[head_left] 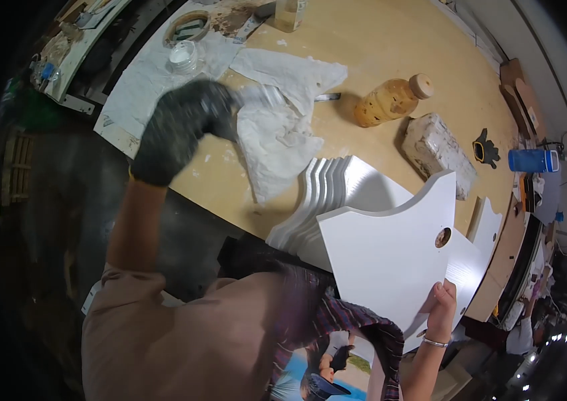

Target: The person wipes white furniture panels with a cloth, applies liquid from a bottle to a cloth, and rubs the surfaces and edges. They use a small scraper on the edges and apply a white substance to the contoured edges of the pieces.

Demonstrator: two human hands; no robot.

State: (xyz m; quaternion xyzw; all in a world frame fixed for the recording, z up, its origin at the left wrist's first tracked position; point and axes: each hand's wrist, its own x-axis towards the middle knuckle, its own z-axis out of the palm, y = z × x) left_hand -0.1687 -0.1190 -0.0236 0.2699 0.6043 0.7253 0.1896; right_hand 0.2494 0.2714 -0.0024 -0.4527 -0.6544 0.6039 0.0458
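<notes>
Left hand: dark grey work glove [186, 123], upper left of the frame, motion-blurred, over the near edge of the table; fingers look bent. Cannot tell whether they grasp the pale streak at their right side.
Right hand: bare hand with a silver bracelet [442, 306], lower right, grasping the panel by its lower right edge, thumb on the face.
Panel in hand: glossy white flat panel with a scooped upper edge [384, 250], right of lower centre, tilted; round hole [443, 237] near its right side.
Panel stack: several white panels with wavy edges [317, 194], centre, just behind the held one.
Cloth: crumpled white cloth [273, 137], upper centre, just right of the glove.
Tub: small round clear tub with white contents [183, 57], upper left, on white sheeting [138, 83].
Bottle: squat amber-tinted bottle with a tan cap [385, 103], upper right of centre.
Block: whitish, stained oblong block [436, 148], below the bottle.
Surface: pale yellow-tan tabletop [363, 40], white smears near the cloth.
</notes>
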